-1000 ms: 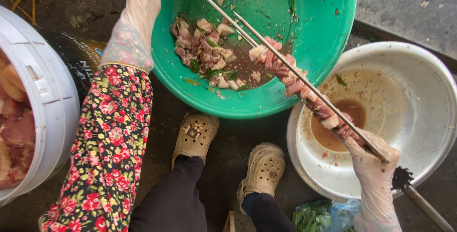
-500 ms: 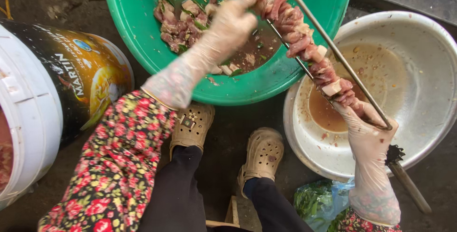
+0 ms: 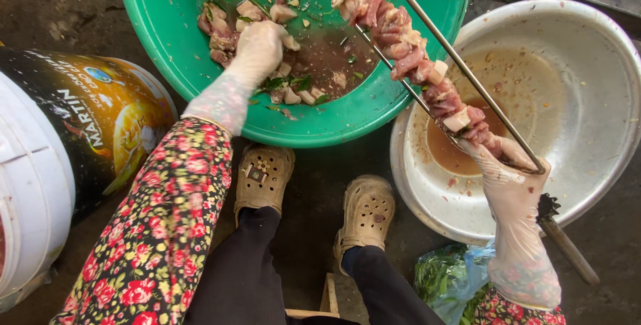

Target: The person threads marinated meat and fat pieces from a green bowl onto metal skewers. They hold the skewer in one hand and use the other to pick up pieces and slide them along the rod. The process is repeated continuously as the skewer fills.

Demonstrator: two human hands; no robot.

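Left hand (image 3: 259, 46) now down, closed on wet meat chunks (image 3: 230, 28); right hand (image 3: 511, 178) gripping steel skewers (image 3: 461, 71).

the top rim of the round green plastic basin (image 3: 167, 65) and the far ends of the 2 thin metal skewers (image 3: 427, 28) run past the picture's upper edge. the left hand's fingers (image 3: 264, 38) are buried among the meat pieces (image 3: 224, 31). the white plastic bucket (image 3: 27, 185) is cut off at left.

L hand (image 3: 259, 46) reaching fwd, fingers prob. curled; R hand (image 3: 511, 177) fisted, raised.
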